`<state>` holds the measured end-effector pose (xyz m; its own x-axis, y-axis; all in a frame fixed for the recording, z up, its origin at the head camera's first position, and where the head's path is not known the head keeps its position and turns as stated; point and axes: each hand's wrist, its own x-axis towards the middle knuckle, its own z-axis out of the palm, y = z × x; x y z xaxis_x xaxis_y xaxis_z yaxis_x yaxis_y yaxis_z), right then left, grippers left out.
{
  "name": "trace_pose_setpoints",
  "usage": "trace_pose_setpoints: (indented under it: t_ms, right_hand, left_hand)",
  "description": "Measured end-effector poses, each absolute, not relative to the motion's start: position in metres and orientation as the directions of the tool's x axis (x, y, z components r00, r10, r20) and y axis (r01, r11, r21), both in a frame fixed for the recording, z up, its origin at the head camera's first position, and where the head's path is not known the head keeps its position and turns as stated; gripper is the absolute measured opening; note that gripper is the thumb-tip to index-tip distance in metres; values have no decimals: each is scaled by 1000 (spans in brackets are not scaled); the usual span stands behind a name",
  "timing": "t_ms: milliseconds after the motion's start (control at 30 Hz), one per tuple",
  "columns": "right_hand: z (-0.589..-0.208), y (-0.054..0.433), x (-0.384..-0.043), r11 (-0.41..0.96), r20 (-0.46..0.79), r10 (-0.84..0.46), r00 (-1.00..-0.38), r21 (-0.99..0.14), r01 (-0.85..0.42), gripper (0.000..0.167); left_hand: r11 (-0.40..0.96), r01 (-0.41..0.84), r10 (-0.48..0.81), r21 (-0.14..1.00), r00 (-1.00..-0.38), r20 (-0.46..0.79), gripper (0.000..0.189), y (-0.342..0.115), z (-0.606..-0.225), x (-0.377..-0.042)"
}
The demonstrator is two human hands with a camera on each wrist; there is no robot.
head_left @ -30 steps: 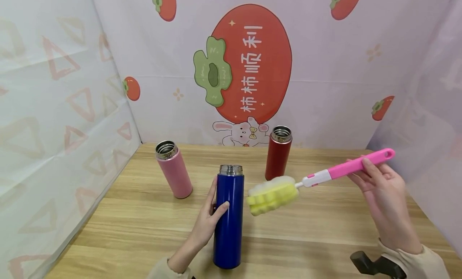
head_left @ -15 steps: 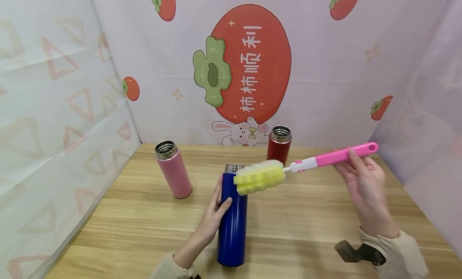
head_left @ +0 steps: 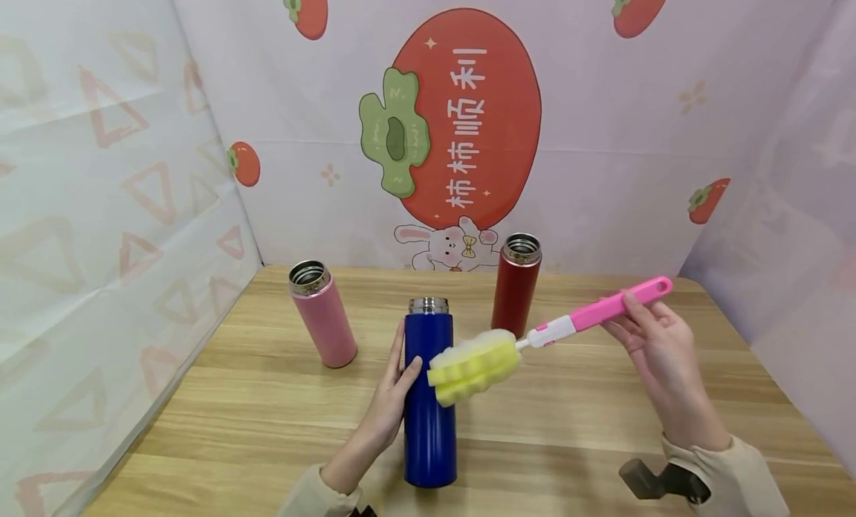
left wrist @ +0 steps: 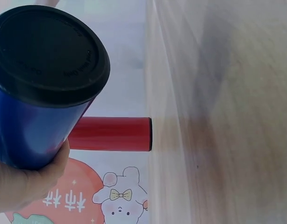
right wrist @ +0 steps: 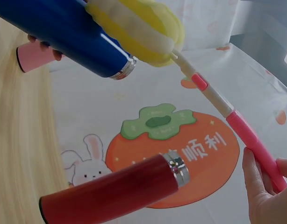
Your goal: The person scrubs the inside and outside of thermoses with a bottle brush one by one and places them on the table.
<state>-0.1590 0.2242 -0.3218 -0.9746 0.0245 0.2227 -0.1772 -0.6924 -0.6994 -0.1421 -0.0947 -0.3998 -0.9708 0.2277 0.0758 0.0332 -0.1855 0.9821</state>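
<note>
My left hand grips a tall blue thermos bottle around its body. The bottle has a bare steel neck and no lid; its black base faces the left wrist camera, raised off the table. In my right hand is a bottle brush, pinched by its pink handle between thumb and fingers. Its yellow and white sponge head points left and overlaps the upper body of the blue bottle in the head view, below the neck. The right wrist view has the sponge close beside that bottle.
An uncapped pink bottle stands at the left on the wooden table. Further back, right of the middle, stands an uncapped red bottle. Patterned cloth walls enclose the back and both sides.
The brush in my right hand has moved left, rising and then dropping, and its sponge now overlaps the blue bottle. The blue bottle has shifted slightly, up a little. Pink and red bottles have stayed put.
</note>
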Motion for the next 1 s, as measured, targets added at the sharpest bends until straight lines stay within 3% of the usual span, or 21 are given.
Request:
trace_pose_setpoints:
  t_ms: [733, 1000]
  right_hand:
    - [-346, 216, -150, -520, 280, -210, -937, -844, -135, 25]
    - [-340, 215, -154, -534, 243, -112, -964, -833, -147, 18]
  left_hand:
    - [-225, 12, 197, 974, -979, 58, 59, -97, -392, -144]
    - [-228, 8, 204, 974, -977, 56, 58, -97, -394, -145]
